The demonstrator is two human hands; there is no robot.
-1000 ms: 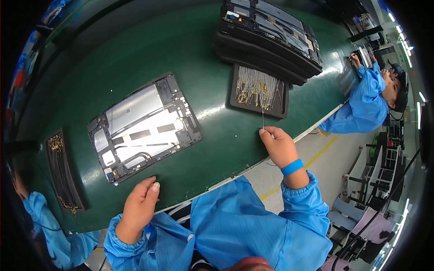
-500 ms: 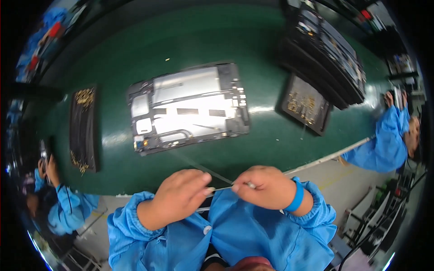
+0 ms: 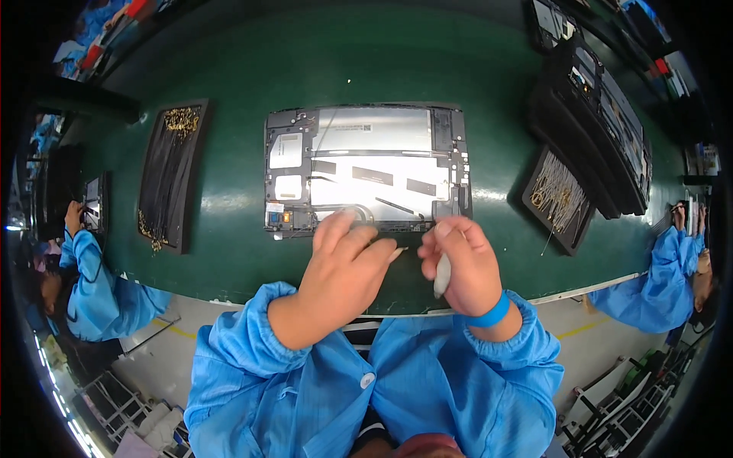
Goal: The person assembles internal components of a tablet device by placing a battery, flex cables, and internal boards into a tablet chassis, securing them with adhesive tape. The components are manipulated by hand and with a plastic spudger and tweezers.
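Observation:
An opened tablet-like device (image 3: 374, 145), with a silvery inside and a black frame, lies flat on the green table. My left hand (image 3: 343, 267) reaches its front edge. The fingers are bent, and a small pale tip with a dark end shows by the thumb; what they hold is mostly hidden. At the device's front right corner, my right hand (image 3: 469, 263) has thumb and forefinger pinched together. A whitish elongated piece (image 3: 442, 276) shows beside its curled fingers, whether held or worn I cannot tell. A loose dark strip (image 3: 395, 207) lies on the device.
To the left, a dark tray (image 3: 191, 172) holds several black cables with gold ends. Another tray of cables (image 3: 561, 195) sits at right, beside a leaning stack of similar devices (image 3: 592, 126). Co-workers in blue sleeves (image 3: 114, 298) work at both sides.
Both hands have moved forward from the table's edge to the device, and somewhat apart. The thin strip that ran between them no longer shows. The whole view has shifted.

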